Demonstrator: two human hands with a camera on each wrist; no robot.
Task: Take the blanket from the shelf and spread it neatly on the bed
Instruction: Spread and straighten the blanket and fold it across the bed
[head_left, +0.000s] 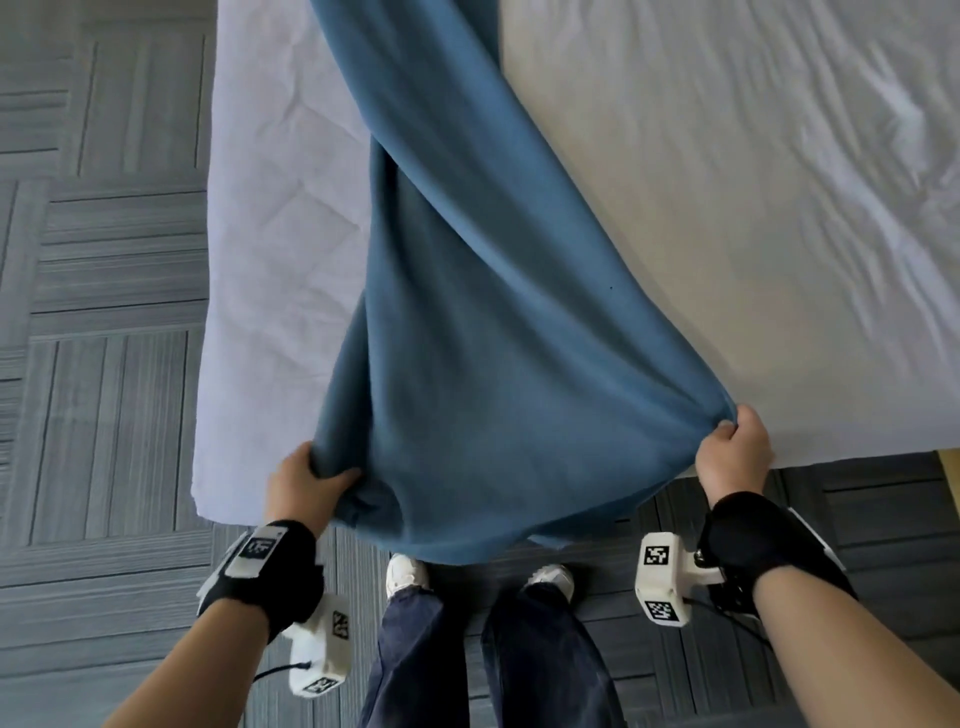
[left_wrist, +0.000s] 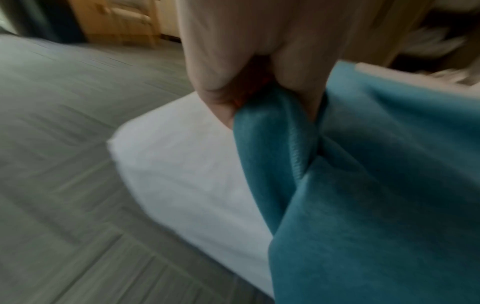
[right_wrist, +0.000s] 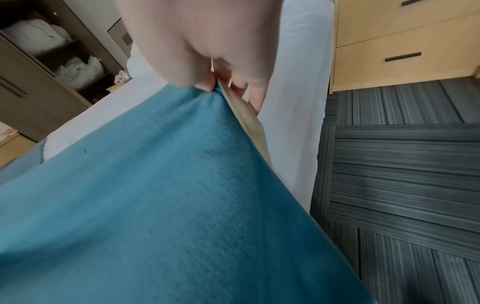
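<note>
A blue blanket with a cream underside stretches in a twisted band from the far end of the white bed toward me. My left hand grips its near left corner above the bed's near left corner. My right hand grips the near right corner at the bed's near edge. In the left wrist view my fingers bunch the blanket's stitched hem. In the right wrist view my right hand pinches the blanket edge, its cream side showing beside the fingers.
Grey striped carpet tiles surround the bed; my feet stand at its foot. A light wooden drawer unit stands by the bed's right side. A dark shelf unit with white bedding stands beyond the bed.
</note>
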